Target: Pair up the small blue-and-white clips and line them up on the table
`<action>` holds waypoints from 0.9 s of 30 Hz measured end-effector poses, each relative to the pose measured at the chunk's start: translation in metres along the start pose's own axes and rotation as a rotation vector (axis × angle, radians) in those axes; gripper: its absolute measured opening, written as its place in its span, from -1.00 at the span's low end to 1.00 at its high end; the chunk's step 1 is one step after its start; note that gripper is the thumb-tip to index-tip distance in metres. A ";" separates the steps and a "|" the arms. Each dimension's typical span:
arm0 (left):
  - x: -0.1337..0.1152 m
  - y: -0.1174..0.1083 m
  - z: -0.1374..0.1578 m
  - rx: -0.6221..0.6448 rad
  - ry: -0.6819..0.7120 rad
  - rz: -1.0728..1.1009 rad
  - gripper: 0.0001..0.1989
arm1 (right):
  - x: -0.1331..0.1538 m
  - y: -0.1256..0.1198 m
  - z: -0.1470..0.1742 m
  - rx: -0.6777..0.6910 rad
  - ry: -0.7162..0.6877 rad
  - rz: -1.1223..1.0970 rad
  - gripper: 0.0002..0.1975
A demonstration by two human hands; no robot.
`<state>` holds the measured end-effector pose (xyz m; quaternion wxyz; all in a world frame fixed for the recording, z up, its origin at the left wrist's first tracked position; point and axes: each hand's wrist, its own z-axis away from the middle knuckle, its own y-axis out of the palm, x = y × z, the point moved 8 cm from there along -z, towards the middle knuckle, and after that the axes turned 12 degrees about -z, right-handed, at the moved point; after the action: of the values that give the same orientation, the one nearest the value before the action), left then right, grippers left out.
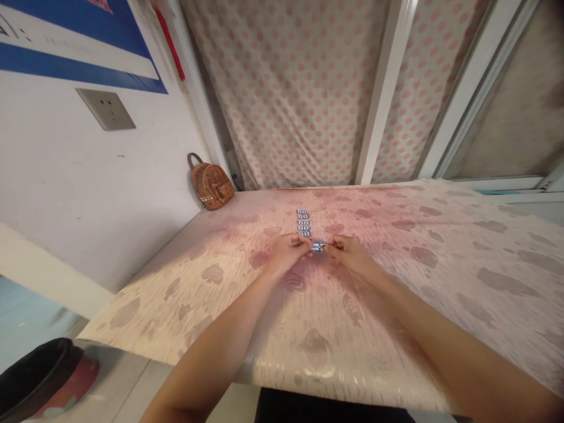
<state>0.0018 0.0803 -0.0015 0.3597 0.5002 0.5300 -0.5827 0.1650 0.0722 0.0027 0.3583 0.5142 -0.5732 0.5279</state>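
Note:
My left hand (288, 251) and my right hand (348, 251) meet over the middle of the table. Between their fingertips is a small flat blue-and-white piece (317, 247); its exact kind is too small to make out. Thumb and fingers of each hand are pinched on one end of it. Just beyond my left hand lies a column of similar small blue-and-white pieces (304, 222), laid in short rows on the tablecloth. My left fingers partly cover the nearest row.
A patterned plastic tablecloth (312, 343) covers the table. A small brown backpack (212, 185) leans against the wall at the far left corner. Polka-dot curtains (299, 88) hang behind. A dark-mouthed bin (48, 382) stands on the floor at lower left.

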 end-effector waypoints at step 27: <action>-0.009 -0.018 -0.109 -0.079 -0.020 -0.438 -0.91 | -0.036 -0.088 0.001 -0.232 0.075 0.024 -0.74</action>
<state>0.0092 0.1892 0.0181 0.2488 0.3530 0.6448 -0.6307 0.2580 0.0869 -0.0111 0.4304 0.4422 -0.6227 0.4811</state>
